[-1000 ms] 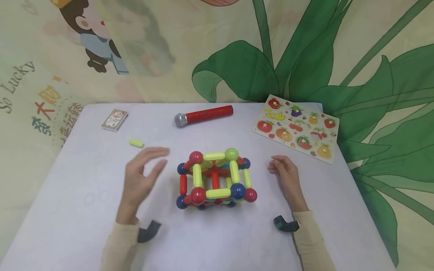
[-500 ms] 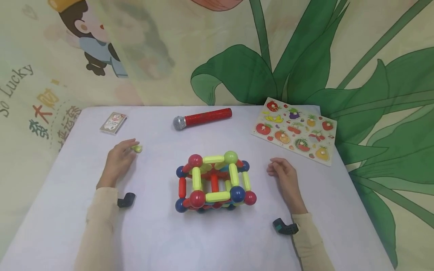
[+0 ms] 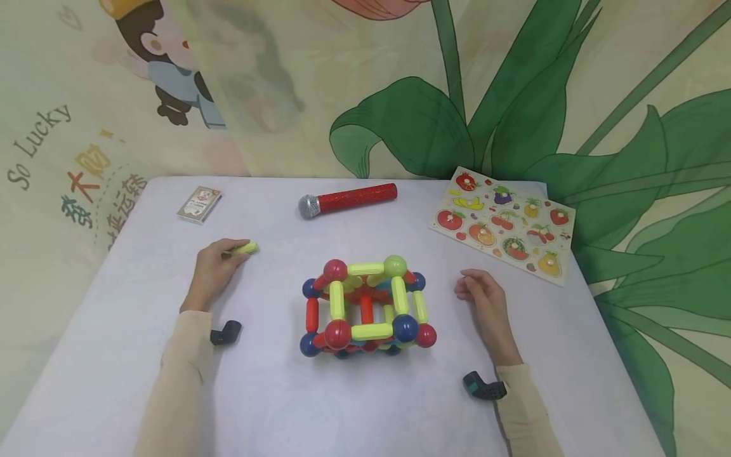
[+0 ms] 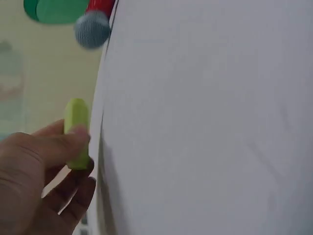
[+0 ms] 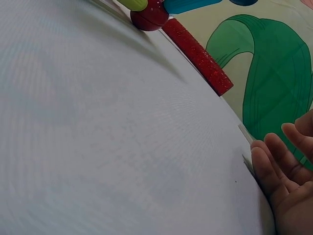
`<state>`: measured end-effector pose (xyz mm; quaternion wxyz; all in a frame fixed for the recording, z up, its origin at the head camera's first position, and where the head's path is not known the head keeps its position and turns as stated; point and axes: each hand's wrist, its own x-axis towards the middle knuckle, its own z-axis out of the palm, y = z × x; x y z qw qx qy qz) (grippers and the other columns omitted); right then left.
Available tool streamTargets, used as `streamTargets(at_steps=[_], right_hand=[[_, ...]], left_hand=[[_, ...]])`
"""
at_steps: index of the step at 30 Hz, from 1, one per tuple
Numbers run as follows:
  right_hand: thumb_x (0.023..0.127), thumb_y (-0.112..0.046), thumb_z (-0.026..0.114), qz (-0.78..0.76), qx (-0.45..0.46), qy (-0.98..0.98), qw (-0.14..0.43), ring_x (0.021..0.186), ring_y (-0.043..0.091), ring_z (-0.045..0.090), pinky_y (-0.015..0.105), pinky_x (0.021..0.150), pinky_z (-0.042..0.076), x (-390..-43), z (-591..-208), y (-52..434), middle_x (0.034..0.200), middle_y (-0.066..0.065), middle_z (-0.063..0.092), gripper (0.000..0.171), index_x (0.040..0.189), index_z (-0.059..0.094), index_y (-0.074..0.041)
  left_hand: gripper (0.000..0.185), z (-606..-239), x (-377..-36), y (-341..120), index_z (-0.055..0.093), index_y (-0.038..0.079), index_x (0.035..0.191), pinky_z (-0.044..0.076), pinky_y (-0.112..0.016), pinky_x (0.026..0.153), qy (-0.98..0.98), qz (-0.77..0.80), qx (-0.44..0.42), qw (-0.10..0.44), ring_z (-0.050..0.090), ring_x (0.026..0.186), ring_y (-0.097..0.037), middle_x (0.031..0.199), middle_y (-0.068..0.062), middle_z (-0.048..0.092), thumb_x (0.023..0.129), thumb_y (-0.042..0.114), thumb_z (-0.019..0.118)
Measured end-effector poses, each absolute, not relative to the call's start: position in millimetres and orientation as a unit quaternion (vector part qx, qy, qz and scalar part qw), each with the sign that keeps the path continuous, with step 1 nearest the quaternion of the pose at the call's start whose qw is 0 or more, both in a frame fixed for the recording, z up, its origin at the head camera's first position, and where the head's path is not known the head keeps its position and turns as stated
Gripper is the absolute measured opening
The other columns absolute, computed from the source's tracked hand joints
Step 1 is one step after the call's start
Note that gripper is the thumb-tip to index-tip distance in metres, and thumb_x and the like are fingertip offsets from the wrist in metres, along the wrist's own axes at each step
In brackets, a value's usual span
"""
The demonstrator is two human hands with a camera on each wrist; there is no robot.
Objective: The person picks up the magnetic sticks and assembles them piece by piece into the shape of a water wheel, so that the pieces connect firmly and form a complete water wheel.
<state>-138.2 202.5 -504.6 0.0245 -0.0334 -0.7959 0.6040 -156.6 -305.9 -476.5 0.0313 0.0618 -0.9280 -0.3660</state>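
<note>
My left hand (image 3: 216,270) pinches a yellow-green magnetic rod (image 4: 77,115) between thumb and fingers, at the left side of the table. In the left wrist view the rod points upward from the fingertips. A boxy frame of magnetic rods and balls (image 3: 371,331) stands at the table's middle, in red, blue and yellow-green. To its right my right hand (image 3: 484,308) rests on the table, fingers loosely curled, holding nothing. The right wrist view shows those relaxed fingers (image 5: 266,166) and a red ball (image 5: 149,14) of the frame at the top.
Behind the frame lies a red microphone (image 3: 356,197) with a silver head. A small card box (image 3: 200,204) sits at the back left. At the back right is a fruit puzzle board (image 3: 502,225). A printed cloth (image 3: 274,152) hangs behind the white table (image 3: 320,412).
My left hand has moved left and back from beside the frame to the loose yellow-green rod and has taken hold of it. The right hand has stayed in place.
</note>
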Motion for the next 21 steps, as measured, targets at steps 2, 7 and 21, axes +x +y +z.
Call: streamTargets(at_steps=[2,7,21], right_hand=[[0.101,-0.028,0.048,0.604,-0.034,-0.796,0.025,0.085,0.004,0.062,0.016,0.077,0.053,-138.3,-503.7,202.3,0.103,0.021,0.061,0.037,0.12,0.055,0.002],[0.1,-0.03,0.051,0.6,-0.029,-0.799,0.017,0.088,0.004,0.064,0.016,0.08,0.053,-136.5,-493.5,197.2,0.107,0.018,0.062,0.038,0.121,0.055,0.0],[0.084,0.008,0.066,0.555,0.29,-0.77,0.126,0.108,0.016,0.061,0.027,0.092,0.051,-108.3,-376.3,128.9,0.117,0.013,0.063,0.035,0.118,0.06,0.001]], left_hand=[[0.033,-473.2,-151.5,-292.2,0.06,0.005,0.125,0.045,-0.047,0.097,-0.919,-0.388,0.044,0.048,0.055,0.112,-0.033,0.127,-0.017,0.058,0.093,0.011,0.062],[0.031,-447.9,-136.8,-250.4,0.066,0.004,0.117,0.046,-0.032,0.09,-0.895,-0.429,-0.032,0.12,0.06,0.097,-0.019,0.114,-0.013,0.067,0.086,0.006,0.07],[0.03,-360.5,-95.5,-140.0,0.07,0.006,0.106,0.051,-0.024,0.074,-0.78,-0.564,-0.241,0.122,0.059,0.086,-0.013,0.101,-0.001,0.068,0.078,0.0,0.077]])
